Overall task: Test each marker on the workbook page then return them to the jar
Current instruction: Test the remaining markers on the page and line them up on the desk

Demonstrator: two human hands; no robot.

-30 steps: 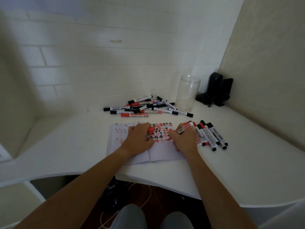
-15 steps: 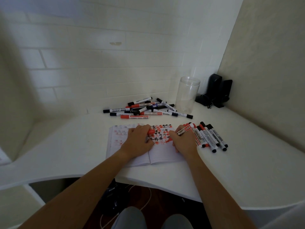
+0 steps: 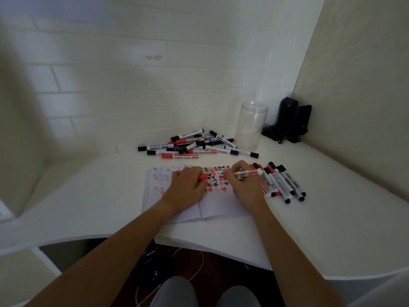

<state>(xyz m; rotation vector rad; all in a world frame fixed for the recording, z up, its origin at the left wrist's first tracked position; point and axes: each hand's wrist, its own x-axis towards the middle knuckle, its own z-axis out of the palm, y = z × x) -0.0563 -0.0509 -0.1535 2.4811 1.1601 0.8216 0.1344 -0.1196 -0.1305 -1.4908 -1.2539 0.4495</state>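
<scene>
Holding a red cap (image 3: 202,177) in curled fingers, the left hand (image 3: 186,189) is resting on the open workbook (image 3: 177,209) near the desk's (image 3: 332,229) front edge. The right hand (image 3: 244,187) is pinching a marker (image 3: 246,174) above the marked page. Tested markers (image 3: 281,181) are lying in a row just right of it. An untested pile (image 3: 194,145) and the jar (image 3: 251,126) are sitting toward the back edge.
</scene>
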